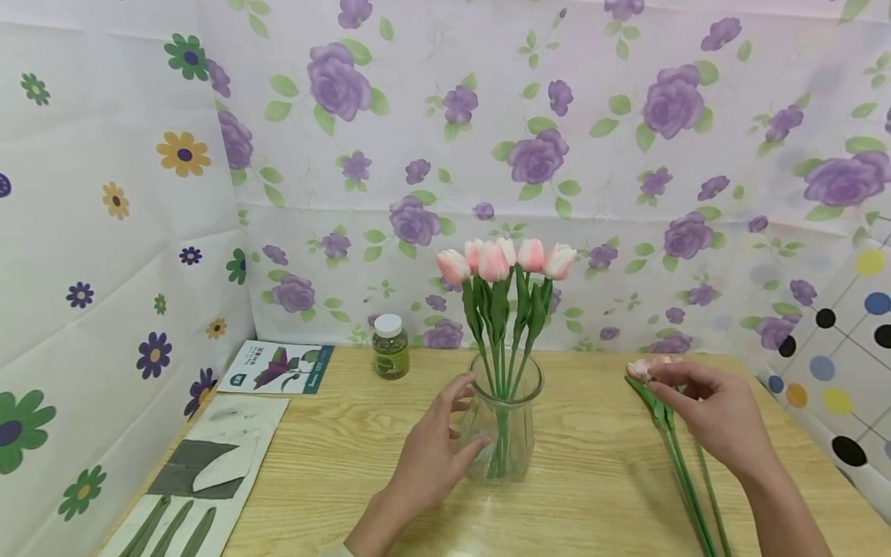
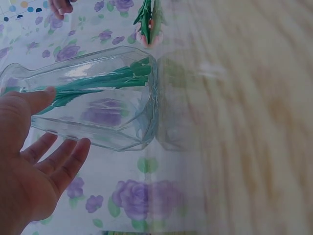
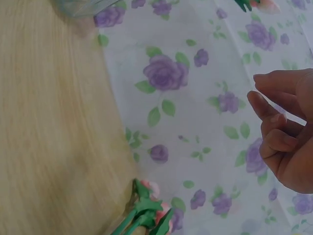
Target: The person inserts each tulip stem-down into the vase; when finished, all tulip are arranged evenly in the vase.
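Pink-and-white artificial tulips [image 1: 493, 261] stand upright in a clear glass vase [image 1: 518, 449] at the table's middle. My left hand [image 1: 435, 449] is at the vase's left side, fingers spread loosely, the index fingertip by the rim and the thumb in front of the glass. In the left wrist view the thumb overlaps the vase [image 2: 112, 136], and the other fingers extend along its side. Over the heads of more tulips [image 1: 674, 441] lying on the right, my right hand [image 1: 717, 414] hovers. The right wrist view shows its thumb and index finger apart, nothing between them, above the lying tulips [image 3: 149, 210].
A small jar [image 1: 391, 352] with a white lid stands left of the vase, near the back. A printed booklet [image 1: 274, 367] and a paper sheet [image 1: 230, 456] lie along the wooden table's [image 1: 334, 464] left edge. Flowered cloth [image 1: 418, 170] hangs behind.
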`<state>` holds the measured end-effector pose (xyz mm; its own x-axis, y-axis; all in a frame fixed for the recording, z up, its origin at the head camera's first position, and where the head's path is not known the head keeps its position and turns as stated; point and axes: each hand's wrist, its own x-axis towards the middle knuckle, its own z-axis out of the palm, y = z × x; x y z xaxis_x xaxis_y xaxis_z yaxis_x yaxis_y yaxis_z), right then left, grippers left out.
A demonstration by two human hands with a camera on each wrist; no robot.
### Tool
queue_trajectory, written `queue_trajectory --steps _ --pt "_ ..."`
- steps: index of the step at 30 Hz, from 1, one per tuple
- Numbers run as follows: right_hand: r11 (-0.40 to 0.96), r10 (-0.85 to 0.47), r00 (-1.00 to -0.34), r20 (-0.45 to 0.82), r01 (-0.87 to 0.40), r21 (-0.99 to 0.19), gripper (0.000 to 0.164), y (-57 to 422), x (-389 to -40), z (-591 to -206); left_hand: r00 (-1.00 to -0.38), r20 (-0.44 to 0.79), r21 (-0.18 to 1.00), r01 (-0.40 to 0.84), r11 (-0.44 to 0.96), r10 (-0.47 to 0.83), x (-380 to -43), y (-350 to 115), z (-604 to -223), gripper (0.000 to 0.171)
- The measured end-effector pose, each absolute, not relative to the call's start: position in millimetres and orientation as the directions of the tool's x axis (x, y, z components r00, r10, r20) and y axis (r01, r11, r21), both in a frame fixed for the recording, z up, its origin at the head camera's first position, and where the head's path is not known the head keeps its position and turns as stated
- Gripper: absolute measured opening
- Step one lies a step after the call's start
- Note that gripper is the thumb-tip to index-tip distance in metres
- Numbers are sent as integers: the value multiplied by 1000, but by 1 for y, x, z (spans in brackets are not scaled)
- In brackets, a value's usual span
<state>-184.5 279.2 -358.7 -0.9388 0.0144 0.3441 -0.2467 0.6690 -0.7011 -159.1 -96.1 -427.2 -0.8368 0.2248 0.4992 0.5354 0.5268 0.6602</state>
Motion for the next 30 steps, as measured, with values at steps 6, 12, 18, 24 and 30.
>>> queue_trajectory --steps 6,12,18,24,30 --pt "661 41 -968 248 -160 -733 37 295 -184 -377 -829 513 654 545 524 223 -160 -96 -428 94" --pt "678 38 -977 212 -131 -724 40 309 -188 -392 -835 503 662 537 522 222 -159 -96 -427 94" --pt "742 21 -991 132 -72 -666 40 321 -196 -402 -844 491 673 526 520 217 -158 -97 -427 93" --pt "759 8 -999 51 -27 -651 41 333 -203 -411 -840 498 666 529 525 215 -158 -98 -427 95" --pt "754 11 -1000 17 -3 -657 41 341 -207 -422 -835 504 656 536 532 221 -160 -97 -427 95"
